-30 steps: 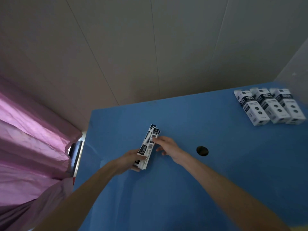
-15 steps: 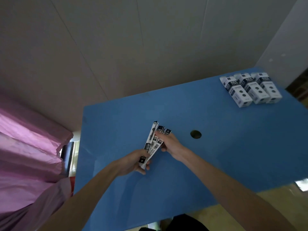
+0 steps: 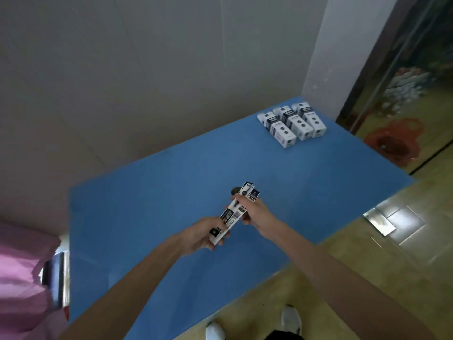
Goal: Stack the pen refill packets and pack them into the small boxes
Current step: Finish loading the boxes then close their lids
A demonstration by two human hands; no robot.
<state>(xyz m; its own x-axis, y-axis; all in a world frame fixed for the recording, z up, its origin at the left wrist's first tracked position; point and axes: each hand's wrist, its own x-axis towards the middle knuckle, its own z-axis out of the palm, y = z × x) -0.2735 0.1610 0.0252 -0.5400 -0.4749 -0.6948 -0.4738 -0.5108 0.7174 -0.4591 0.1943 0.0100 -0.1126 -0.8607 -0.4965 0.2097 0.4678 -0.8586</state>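
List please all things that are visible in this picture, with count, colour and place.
refill packets: small stack, white and black, held over the table
small boxes: three, white and black, far right table corner, side by side
table: one, blue, against the wall
pink cloth: one, left edge
red net bag: one, on the floor, right
shoes: two, white, bottom edge
left hand: holds packets' near end
right hand: holds packets' far end
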